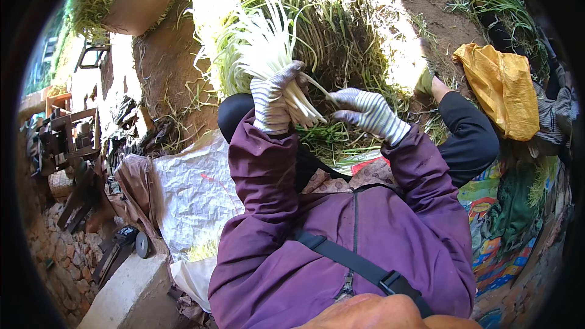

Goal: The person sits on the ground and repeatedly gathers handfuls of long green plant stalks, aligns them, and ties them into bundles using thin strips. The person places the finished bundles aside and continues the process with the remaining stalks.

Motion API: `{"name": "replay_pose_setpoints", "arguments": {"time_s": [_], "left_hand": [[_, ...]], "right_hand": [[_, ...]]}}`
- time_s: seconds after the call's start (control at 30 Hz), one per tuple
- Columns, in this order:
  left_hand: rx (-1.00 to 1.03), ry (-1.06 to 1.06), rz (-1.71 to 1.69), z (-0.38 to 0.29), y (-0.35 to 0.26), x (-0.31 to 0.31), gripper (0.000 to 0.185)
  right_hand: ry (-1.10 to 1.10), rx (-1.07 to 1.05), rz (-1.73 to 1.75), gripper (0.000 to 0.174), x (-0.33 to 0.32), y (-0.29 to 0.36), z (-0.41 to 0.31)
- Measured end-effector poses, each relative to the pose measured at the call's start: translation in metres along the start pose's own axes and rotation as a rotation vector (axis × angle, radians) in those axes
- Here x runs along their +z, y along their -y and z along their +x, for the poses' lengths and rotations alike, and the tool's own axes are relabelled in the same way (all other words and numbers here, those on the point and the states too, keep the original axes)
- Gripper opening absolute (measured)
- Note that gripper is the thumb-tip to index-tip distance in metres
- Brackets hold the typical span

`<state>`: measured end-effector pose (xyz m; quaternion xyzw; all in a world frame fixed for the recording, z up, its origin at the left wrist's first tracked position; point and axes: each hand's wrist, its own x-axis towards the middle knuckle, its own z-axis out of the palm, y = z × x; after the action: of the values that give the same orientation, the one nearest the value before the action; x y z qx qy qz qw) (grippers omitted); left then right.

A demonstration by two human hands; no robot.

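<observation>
My left hand (274, 100), in a striped knit glove, is closed around a bunch of pale stalks (267, 48), which look like blanched chives. Their leafy tops fan out upward, and the white butt ends stick out below my fist. My right hand (372, 109), gloved the same way, pinches one thin stalk (318, 86) that runs up toward the left hand. Just beyond both hands lies a large heap of long green-and-yellow stalks (347, 41), its left part washed out by sunlight. Loose green leaves (324, 132) lie below the hands.
A yellow sack (507, 96) lies at the right, beside another person's partly seen clothing (550, 109). A crumpled white plastic sheet (196, 192) and a concrete block (128, 290) are at the left. Wooden furniture (71, 132) stands farther left, with more greenery (507, 9) at the upper right.
</observation>
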<state>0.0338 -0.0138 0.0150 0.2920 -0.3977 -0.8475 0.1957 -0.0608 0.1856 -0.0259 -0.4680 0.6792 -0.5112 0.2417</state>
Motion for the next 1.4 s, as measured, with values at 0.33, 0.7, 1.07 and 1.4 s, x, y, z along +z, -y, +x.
{"name": "replay_pose_setpoints", "arguments": {"time_s": [0.33, 0.7, 1.07, 1.4], "left_hand": [[0.131, -0.167, -0.307, -0.001, -0.022, -0.009, 0.022], [0.139, -0.132, -0.262, -0.006, -0.023, -0.019, 0.018], [0.134, 0.002, -0.361, -0.007, -0.020, -0.018, 0.024], [0.020, 0.086, 0.010, -0.037, 0.032, 0.008, 0.025]], "right_hand": [[-0.068, 0.435, -0.642, 0.024, 0.001, -0.115, -0.066], [0.236, 0.766, -0.851, 0.029, -0.032, -0.107, -0.073], [0.154, 0.718, 0.578, 0.028, 0.018, 0.010, -0.040], [-0.128, -0.011, -0.317, 0.023, 0.027, 0.042, 0.007]]}}
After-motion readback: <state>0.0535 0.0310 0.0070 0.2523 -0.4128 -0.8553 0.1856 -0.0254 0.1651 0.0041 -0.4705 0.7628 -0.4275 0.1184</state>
